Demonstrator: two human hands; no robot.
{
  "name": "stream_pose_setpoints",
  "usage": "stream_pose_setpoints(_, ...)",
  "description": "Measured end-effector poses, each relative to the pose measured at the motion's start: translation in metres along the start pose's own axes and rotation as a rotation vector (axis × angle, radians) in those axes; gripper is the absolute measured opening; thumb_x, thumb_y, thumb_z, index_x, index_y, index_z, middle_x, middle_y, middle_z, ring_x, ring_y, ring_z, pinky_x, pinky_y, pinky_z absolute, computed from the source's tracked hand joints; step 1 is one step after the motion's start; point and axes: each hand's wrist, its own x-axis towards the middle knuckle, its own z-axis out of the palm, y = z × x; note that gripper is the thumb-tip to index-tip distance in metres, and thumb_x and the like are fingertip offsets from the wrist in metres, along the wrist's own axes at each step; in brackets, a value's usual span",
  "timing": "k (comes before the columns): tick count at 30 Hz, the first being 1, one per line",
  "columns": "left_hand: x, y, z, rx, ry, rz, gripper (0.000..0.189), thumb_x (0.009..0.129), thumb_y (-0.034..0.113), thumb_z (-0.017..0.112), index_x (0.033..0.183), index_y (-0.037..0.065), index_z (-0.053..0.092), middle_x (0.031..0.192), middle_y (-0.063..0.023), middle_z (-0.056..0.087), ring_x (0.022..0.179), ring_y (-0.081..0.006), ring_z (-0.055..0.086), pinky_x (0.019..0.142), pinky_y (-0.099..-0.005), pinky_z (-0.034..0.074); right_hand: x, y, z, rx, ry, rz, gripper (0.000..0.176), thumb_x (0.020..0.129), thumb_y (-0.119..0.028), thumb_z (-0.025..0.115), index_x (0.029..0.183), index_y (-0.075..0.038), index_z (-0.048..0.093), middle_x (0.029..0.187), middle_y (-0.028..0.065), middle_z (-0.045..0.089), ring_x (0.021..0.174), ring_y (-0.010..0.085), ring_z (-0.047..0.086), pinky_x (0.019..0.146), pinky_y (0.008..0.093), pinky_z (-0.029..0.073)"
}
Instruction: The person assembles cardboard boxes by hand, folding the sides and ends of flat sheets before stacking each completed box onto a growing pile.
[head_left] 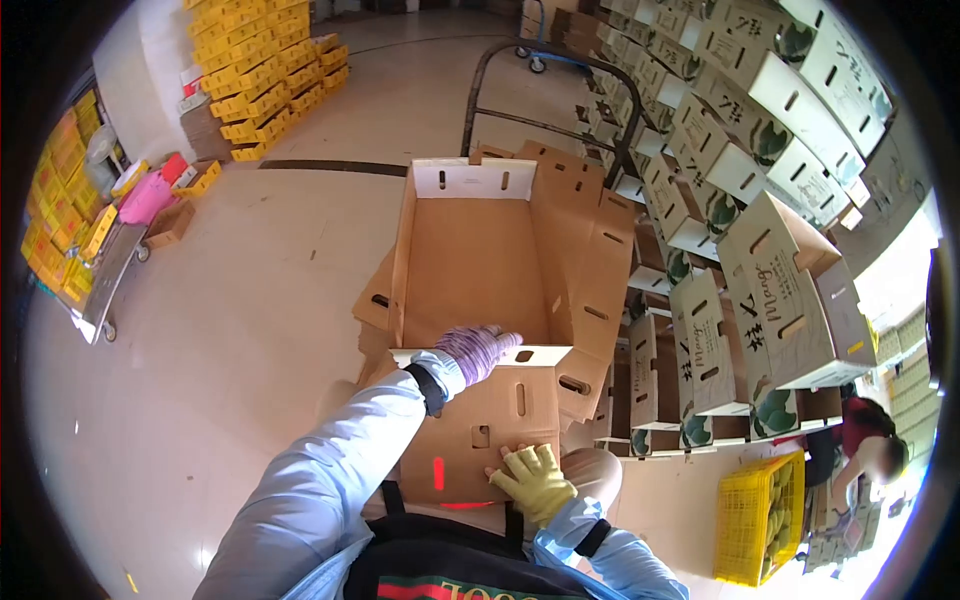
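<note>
Clearly, the left hand (478,354), in a purple striped glove, touched the near wall of the open box (475,265), but whether its fingers gripped it, one could not tell. The right hand (536,484), in a yellow-green glove, lay with open fingers on the flat cardboard (435,425), and the box rested upon the cardboard pile.

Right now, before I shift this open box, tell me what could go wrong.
The open box sits on loose cardboard sheets fanned out unevenly, so a push might slide the sheets along with it. The left hand is at its near wall only; pulling from there could bend that wall or skew the box. The stacked boxes on the right look close enough to get knocked if it swings that way.
</note>
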Motion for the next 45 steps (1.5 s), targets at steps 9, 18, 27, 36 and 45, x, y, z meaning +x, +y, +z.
stream_pose_setpoints(9,0.002,-0.006,-0.002,-0.171,-0.176,0.1,0.017,0.093,0.026,0.051,0.099,0.012,0.059,0.088,-0.0189,0.061,0.082,-0.0407,0.06,0.069,-0.0481,0.047,-0.012,0.056,-0.139,-0.159,0.759,0.478,0.07,0.053,-0.03,0.08,0.115,-0.01,0.055,0.105,0.0093,0.06,0.107,0.0358,0.054,0.1,0.0532,0.037)
stream_pose_setpoints(18,-0.084,-0.004,-0.002,-0.501,-0.344,0.266,0.033,0.084,0.016,0.064,0.117,0.01,0.063,0.105,-0.0169,0.065,0.096,-0.0371,0.062,0.082,-0.044,0.051,0.031,0.061,-0.062,0.142,0.641,0.068,0.047,0.064,-0.035,0.07,0.101,-0.007,0.064,0.098,0.0114,0.063,0.093,0.0363,0.057,0.086,0.0482,0.043)
stream_pose_setpoints(27,-0.238,-0.052,-0.036,-1.223,0.782,-0.604,0.05,0.094,0.036,0.056,0.135,0.008,0.048,0.11,-0.0117,0.064,0.1,-0.0265,0.062,0.085,-0.0367,0.052,0.012,0.061,-0.029,0.247,0.78,0.195,0.042,0.079,-0.037,0.069,0.105,-0.004,0.062,0.086,0.0088,0.066,0.068,0.0244,0.065,0.068,0.0364,0.052)
stream_pose_setpoints(36,-0.186,-0.037,-0.016,-1.745,0.449,-0.154,0.109,0.075,0.075,0.054,0.153,0.015,0.006,0.153,-0.008,0.025,0.137,-0.0197,0.029,0.113,-0.0367,0.02,0.007,0.059,-0.035,0.523,0.924,0.759,0.063,0.081,-0.045,0.069,0.117,0.006,0.059,0.085,0.0147,0.07,0.082,0.0225,0.068,0.076,0.034,0.052)
stream_pose_setpoints(45,-0.071,-0.07,0.002,-0.818,0.704,-0.699,0.061,0.075,0.042,0.078,0.113,0.001,0.055,0.101,-0.0131,0.065,0.091,-0.0214,0.063,0.083,-0.0364,0.05,0.045,0.064,-0.057,0.383,0.76,0.835,0.051,0.084,-0.021,0.067,0.126,0.003,0.051,0.084,0.0209,0.067,0.075,0.0329,0.067,0.067,0.0388,0.052)
